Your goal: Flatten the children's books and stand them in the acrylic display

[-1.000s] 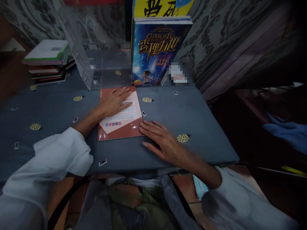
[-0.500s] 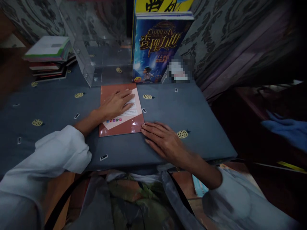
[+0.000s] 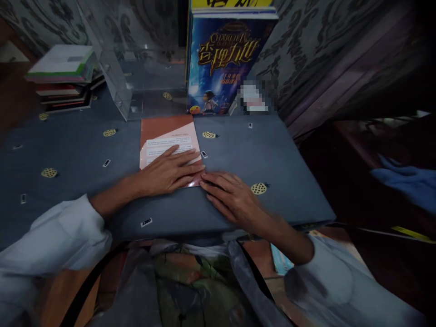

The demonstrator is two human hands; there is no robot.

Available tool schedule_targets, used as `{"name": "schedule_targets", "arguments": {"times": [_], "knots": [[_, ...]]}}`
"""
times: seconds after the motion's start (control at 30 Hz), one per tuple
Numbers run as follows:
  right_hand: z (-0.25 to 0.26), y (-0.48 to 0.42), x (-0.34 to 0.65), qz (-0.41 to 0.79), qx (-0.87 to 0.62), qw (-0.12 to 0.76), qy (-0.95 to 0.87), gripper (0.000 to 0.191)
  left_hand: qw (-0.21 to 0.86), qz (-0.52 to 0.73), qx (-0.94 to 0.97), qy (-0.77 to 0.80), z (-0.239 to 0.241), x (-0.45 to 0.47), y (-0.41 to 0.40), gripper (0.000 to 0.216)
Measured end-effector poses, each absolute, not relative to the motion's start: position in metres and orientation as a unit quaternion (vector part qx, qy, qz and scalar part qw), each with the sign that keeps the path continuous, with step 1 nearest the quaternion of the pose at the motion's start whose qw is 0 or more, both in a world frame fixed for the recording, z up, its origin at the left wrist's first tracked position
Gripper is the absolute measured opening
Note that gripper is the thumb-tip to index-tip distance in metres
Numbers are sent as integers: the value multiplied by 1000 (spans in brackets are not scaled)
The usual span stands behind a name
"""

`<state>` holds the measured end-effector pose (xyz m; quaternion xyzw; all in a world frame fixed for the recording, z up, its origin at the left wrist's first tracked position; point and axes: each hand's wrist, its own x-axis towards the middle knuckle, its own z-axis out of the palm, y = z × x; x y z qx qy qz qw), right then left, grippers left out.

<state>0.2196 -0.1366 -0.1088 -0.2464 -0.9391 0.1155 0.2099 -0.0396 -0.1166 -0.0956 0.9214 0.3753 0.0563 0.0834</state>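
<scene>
Head view: our left hand [image 3: 168,171] lies flat and open, gripping nothing, on the near end of the orange booklet [image 3: 166,129], which lies on the grey tablecloth [image 3: 272,172]. Our right hand [image 3: 231,197] rests open on the tablecloth, fingertips at the booklet's near right corner. Just behind the booklet stand a blue book [image 3: 221,59] and a clear stand [image 3: 136,86].

Glossy paper booklet [image 3: 166,136]; matt cloth table cover [image 3: 265,159]; clear plastic stand [image 3: 136,81].
</scene>
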Motion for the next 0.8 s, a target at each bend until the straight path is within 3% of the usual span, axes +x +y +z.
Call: {"name": "schedule_targets", "arguments": {"times": [0.37,0.8], "knots": [[-109,-137,219,83,-231,227,-943,35,16,113,936,333,-101,-40,-157,45],[-108,-137,220,81,-229,230,-942,34,-75,149,880,445,-103,-32,-222,40]]}}
